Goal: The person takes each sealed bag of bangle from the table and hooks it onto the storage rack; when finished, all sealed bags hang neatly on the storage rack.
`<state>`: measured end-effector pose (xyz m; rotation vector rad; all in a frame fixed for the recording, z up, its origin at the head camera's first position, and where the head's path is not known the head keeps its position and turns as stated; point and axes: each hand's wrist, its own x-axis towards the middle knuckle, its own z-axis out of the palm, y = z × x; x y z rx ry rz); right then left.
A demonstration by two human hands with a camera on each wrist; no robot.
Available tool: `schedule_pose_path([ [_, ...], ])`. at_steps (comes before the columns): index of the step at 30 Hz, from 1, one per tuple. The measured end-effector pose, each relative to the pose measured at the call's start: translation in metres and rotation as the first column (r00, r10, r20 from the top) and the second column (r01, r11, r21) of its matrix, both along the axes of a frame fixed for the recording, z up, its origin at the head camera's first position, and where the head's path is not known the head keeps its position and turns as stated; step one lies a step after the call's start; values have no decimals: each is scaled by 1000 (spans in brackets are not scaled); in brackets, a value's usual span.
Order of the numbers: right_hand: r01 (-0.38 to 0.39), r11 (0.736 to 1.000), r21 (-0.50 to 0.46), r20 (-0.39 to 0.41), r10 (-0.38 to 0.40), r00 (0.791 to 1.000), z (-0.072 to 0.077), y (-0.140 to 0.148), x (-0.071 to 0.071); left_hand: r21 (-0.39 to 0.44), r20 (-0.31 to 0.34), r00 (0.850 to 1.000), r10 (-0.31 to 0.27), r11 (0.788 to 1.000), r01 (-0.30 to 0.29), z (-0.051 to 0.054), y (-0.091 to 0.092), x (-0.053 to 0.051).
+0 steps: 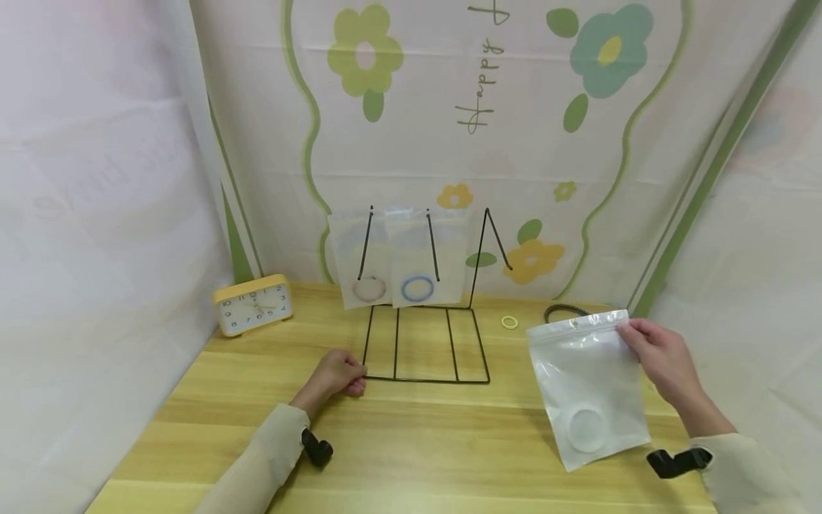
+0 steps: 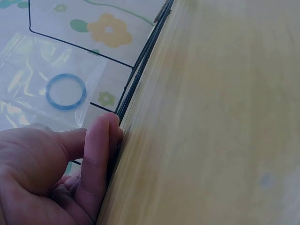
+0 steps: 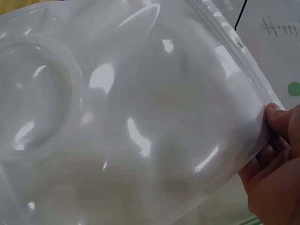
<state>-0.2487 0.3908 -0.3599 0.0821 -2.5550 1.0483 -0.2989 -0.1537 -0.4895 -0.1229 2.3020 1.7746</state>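
A black wire display rack (image 1: 425, 380) stands on the wooden table, with three upright prongs at its back. My left hand (image 1: 338, 373) pinches the rack's front left corner; in the left wrist view its thumb and fingers (image 2: 96, 159) meet at the wire. From the left prong hangs a clear bag with a pinkish bangle (image 1: 369, 288), and from the middle prong one with a blue bangle (image 1: 417, 288). The right prong (image 1: 498, 239) carries nothing. My right hand (image 1: 664, 360) pinches the top right corner of a zip bag (image 1: 594, 378) with a clear whitish bangle (image 3: 77, 93) inside.
A yellow alarm clock (image 1: 253, 305) stands at the table's left edge. Right of the rack lies a small yellow ring (image 1: 509, 323). A dark braided band (image 1: 565, 308) lies behind the held bag, partly hidden. Flower-printed cloth (image 1: 462, 157) hangs behind the table.
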Motion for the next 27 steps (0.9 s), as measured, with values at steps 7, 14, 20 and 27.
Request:
schedule_pose_path([
  [7,-220,860,-462,-4,246,969,13,-39,1,-1,-1,1000,-9,1000,9,-2,-1,0],
  [14,-370,657,-657,-135,381,915,28,-85,-1,-16,-8,1000,-14,1000,14,-1,-1,-1],
  [20,-412,568,-713,-185,414,891,35,-114,-14,-4,-5,1000,-10,1000,10,0,-1,0],
  [27,-435,537,-723,-210,429,879,44,-135,-19,-4,4,1000,5,1000,-5,1,1,-1],
])
